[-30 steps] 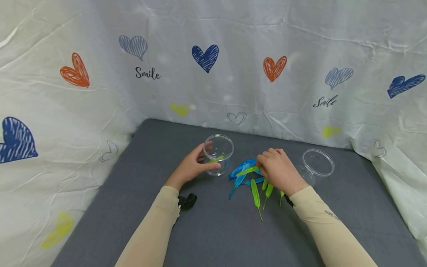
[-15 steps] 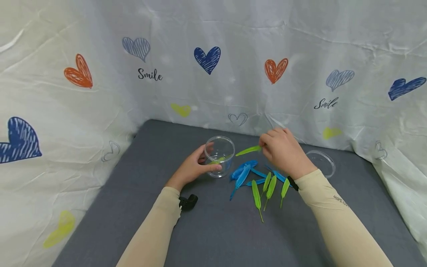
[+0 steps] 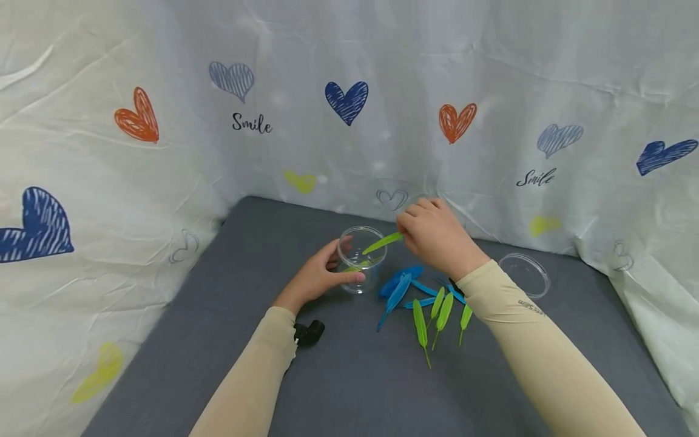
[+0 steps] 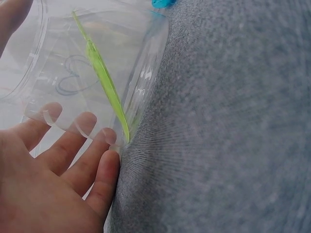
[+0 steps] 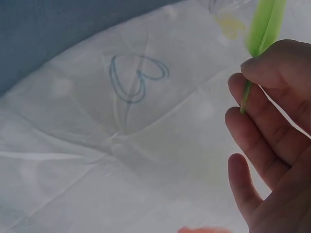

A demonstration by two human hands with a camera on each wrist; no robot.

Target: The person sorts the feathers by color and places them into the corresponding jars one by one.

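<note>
My left hand point(image 3: 314, 276) holds a clear plastic cup point(image 3: 367, 280) upright on the grey cloth, thumb in front and fingers round the far side. Inside the cup lies a green feather point(image 4: 104, 75), seen through the wall in the left wrist view. Between thumb and fingertips, my right hand point(image 3: 437, 237) pinches another green feather point(image 5: 266, 26) by its quill. That feather's tip overlaps the cup's mouth in the head view. Just right of the cup lie several blue feathers point(image 3: 397, 292), and nearer me are several green feathers point(image 3: 444, 312).
A second clear round container point(image 3: 525, 275) stands at the right, partly hidden behind the right sleeve. Grey cloth point(image 3: 371, 388) covers the table. A white curtain point(image 3: 404, 67) printed with hearts hangs along the back and sides. A black wrist device point(image 3: 309, 334) sits at the left cuff.
My right hand has lifted the green feather from over the pile and carried it up and left to the cup's mouth. The left hand keeps its hold on the cup.
</note>
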